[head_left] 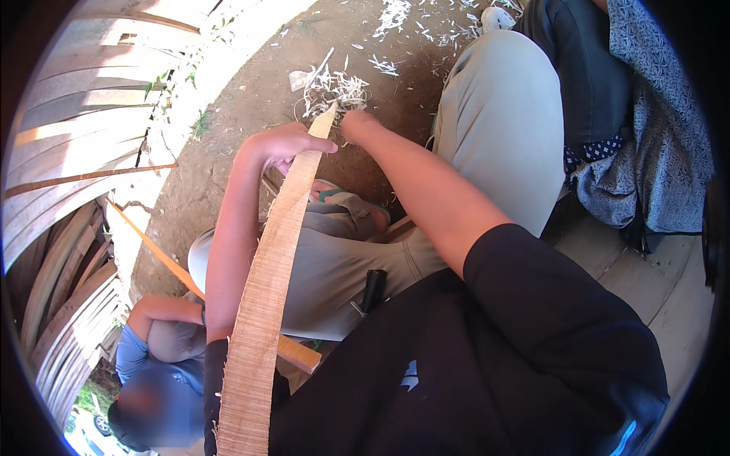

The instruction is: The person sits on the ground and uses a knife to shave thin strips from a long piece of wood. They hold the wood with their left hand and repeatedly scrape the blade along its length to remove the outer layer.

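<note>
1. The left hand (283, 144) grasps a long, pale, tapering wooden board (270, 273); its thumb lies across the top face, and other fingers show at the board's left edge.
2. The board's pointed tip reaches just beyond these fingers, while its wide end runs back toward the body.
3. The right hand (359, 126) is just right of the tip, curled; whether its fingers grasp anything cannot be told.
4. Beyond both hands' fingers, thin, curly, whitish wood shavings (346, 90) lie on the brown dirt ground (411, 83).
5. Nearer the body than the fingers, a black handle-like object (373, 289) rests at the lap.
</note>
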A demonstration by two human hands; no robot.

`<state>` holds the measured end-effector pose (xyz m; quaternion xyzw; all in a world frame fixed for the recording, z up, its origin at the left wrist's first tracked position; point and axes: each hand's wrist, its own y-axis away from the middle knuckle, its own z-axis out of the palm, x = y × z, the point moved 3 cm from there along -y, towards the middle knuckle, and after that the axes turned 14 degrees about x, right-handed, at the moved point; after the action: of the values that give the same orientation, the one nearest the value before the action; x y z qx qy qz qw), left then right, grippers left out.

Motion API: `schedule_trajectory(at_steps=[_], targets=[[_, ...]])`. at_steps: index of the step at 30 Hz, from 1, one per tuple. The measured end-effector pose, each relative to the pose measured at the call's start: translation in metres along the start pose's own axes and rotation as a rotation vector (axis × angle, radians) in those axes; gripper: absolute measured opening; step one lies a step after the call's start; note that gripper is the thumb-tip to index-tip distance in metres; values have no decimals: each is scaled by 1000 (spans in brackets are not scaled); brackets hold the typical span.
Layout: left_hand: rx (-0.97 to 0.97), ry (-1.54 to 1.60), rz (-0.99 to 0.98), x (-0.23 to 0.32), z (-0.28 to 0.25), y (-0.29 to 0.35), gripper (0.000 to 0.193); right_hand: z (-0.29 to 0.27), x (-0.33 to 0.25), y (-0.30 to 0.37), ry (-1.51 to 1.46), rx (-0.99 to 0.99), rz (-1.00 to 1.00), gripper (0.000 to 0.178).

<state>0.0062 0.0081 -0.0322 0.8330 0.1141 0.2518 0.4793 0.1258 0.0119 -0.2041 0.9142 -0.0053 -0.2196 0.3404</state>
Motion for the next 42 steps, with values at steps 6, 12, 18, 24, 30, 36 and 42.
schedule_trajectory(at_steps=[6,12,18,24,30,36,42], targets=[[-15,31,12,2,-3,3,41,-16,9,-9,121,6,-38,33],[18,74,113,4,-8,3,46,-63,12,-24,345,33,-170,34],[-36,31,95,19,2,16,55,-92,31,-27,526,-76,-129,36],[-51,43,66,4,8,-6,62,-72,24,13,206,185,95,32],[27,11,124,10,4,-3,64,-54,23,10,281,243,112,35],[-5,-42,164,13,9,-17,57,-41,29,-3,283,270,212,38],[28,-69,140,6,15,-29,50,-39,32,-5,266,274,171,40]])
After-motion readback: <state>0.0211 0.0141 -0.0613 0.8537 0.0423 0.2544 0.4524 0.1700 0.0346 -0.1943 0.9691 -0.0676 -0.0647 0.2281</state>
